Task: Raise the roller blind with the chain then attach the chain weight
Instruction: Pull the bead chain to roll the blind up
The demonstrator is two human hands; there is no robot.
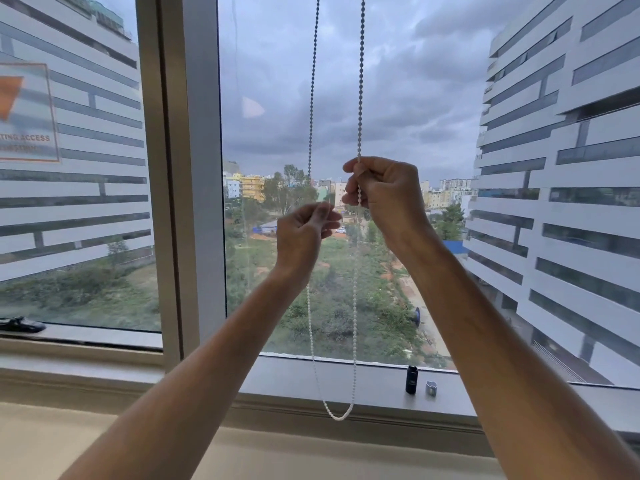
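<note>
A white bead chain (361, 81) hangs in a loop in front of the window, its bottom bend (341, 417) level with the sill. My right hand (384, 192) grips the right strand in its curled fingers. My left hand (304, 230), slightly blurred, is lower and to the left with its fingers curled. The left strand (311, 81) passes behind that hand, and I cannot tell whether the hand holds it. A small black cylinder (411, 379) and a small grey piece (431, 388) stand on the sill (284, 375) to the right of the loop. The blind itself is out of view.
A thick grey window post (187, 168) stands left of the chain. A notice sticker (27, 112) is on the left pane, and a dark handle (20, 323) lies at that pane's lower edge. A beige ledge (86, 445) runs below the sill.
</note>
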